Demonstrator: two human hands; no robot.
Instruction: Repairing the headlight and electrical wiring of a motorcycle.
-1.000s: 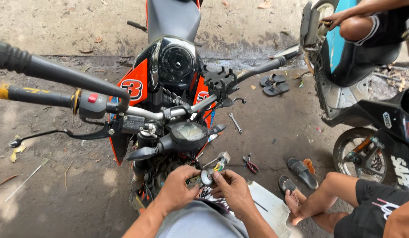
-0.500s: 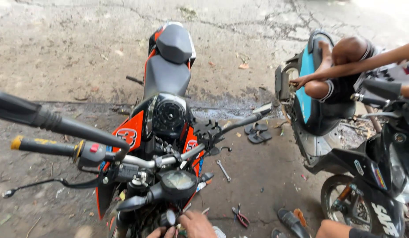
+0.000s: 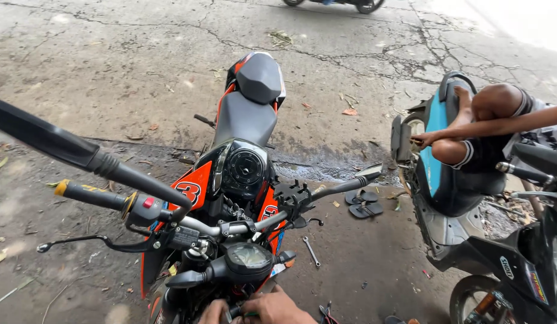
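Both of my hands sit at the bottom edge of the view, tucked under the front of the orange-and-black motorcycle (image 3: 230, 198): my right hand (image 3: 277, 307) is curled around something small and dark just below the round black instrument gauge (image 3: 247, 259), and my left hand (image 3: 214, 312) shows only its knuckles beside it. I cannot tell for sure what either one grips, since the frame cuts them off, though a thin green-tipped piece seems to poke out between them.

To do this well I judge I should keep my wrists low and steady against the fork area, work by feel, and mind the loose black brake lever (image 3: 80, 243) and cables hanging to the left.

Further out, a small silver spanner (image 3: 311, 251) lies on the dark concrete floor (image 3: 362, 252), then a pair of black sandals (image 3: 362, 204). Beyond, another person's arm (image 3: 500, 127) reaches across a blue-and-black scooter (image 3: 440, 174).

Against a second ago, my head has tilted up: both hands were then fully in view near a white sheet, and now they barely show, while far more of the cracked pavement and the motorcycle's grey seat (image 3: 254, 102) has come in.
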